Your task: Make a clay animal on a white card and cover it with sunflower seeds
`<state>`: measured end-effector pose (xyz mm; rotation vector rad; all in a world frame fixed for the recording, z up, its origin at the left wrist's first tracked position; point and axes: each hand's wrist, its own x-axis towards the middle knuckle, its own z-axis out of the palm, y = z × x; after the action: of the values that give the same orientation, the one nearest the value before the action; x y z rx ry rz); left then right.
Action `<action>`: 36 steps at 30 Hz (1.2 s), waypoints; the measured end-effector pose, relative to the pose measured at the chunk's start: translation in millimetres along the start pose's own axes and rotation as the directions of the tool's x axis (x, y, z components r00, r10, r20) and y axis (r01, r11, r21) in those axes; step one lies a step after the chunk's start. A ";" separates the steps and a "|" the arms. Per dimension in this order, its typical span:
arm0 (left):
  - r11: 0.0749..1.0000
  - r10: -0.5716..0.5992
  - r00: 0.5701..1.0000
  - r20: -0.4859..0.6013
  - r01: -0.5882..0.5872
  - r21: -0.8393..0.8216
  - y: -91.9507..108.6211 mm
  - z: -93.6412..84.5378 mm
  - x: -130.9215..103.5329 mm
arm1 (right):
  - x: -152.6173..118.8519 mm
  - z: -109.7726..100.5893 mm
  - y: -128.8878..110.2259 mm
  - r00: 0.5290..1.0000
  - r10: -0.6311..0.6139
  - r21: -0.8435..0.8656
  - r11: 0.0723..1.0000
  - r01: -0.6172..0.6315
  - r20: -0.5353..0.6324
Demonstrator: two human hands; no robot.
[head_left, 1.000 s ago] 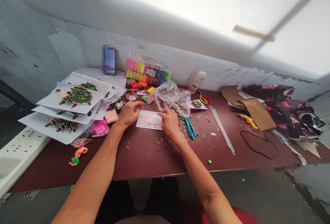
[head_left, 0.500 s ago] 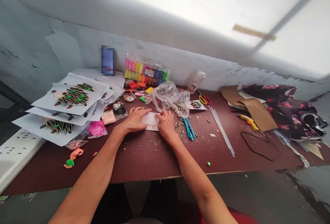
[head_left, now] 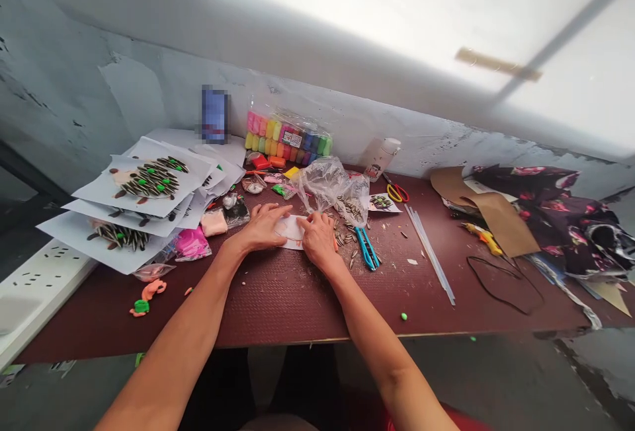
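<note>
Left hand (head_left: 262, 227) rests spread on the drawn-on paper (head_left: 292, 231) while right hand (head_left: 320, 238) touches it, grip unclear.

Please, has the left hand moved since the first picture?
Yes. The left hand moved to the right, judged against the black packet: at first it hid most of this packet; now it is beside it, at the card.

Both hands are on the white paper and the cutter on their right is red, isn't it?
The cutter is blue, not red, as the head view shows. The left hand and right hand are on the white paper, with the cutter to their right.
</note>
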<state>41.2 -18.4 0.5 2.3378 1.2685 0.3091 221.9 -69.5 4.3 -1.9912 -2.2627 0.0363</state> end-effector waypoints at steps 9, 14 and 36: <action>1.000 -0.001 1.000 0.021 0.001 0.021 -1.8 0.3 1.3 | 2.7 -6.1 -8.3 0.999 -0.031 -0.014 0.999 0.031 0.009; 1.000 -0.008 1.000 0.027 0.007 0.022 -3.1 0.6 1.8 | 3.6 -9.4 -9.3 0.995 -0.087 -0.050 0.995 0.089 0.054; 1.000 0.010 0.995 0.102 -0.009 -0.011 -10.8 -8.5 -2.2 | -4.2 -8.3 -10.9 0.989 -0.150 -0.036 0.988 0.150 0.019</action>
<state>28.6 -12.8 2.6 2.3197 1.2051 0.1965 212.6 -75.7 13.3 -1.8378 -2.4339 -0.0048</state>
